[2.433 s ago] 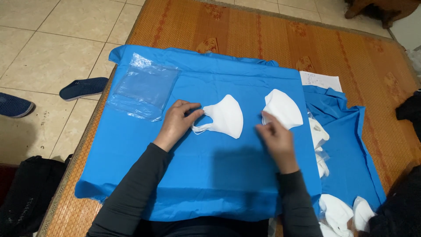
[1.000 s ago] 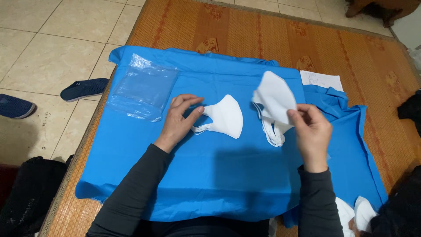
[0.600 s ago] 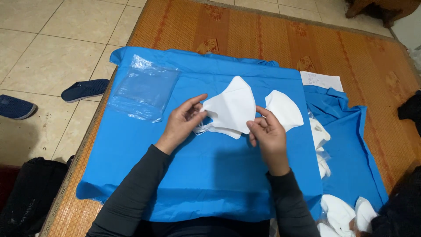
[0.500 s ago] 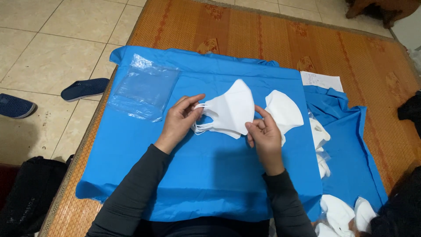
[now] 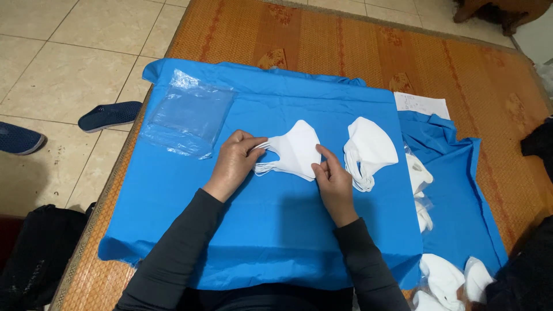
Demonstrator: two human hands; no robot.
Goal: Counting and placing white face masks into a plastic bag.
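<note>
A small stack of folded white face masks (image 5: 294, 151) lies on a blue cloth (image 5: 276, 230). My left hand (image 5: 235, 161) pinches the ear loops at the stack's left end. My right hand (image 5: 331, 177) presses its lower right corner with fingertips and thumb. Just to the right, a second pile of white masks (image 5: 368, 151) rests on the cloth, untouched by either hand.
A clear plastic bag (image 5: 187, 120) lies at the cloth's upper left. More white masks (image 5: 419, 175) sit along the right, with others (image 5: 452, 279) at the bottom right. A paper sheet (image 5: 420, 105) lies beyond. The woven mat (image 5: 368, 46) borders tiled floor with dark shoes (image 5: 109, 115).
My right hand lifted a mask from the right pile, carried it left and laid it onto the stack under my left hand. Both hands now press that stack.
</note>
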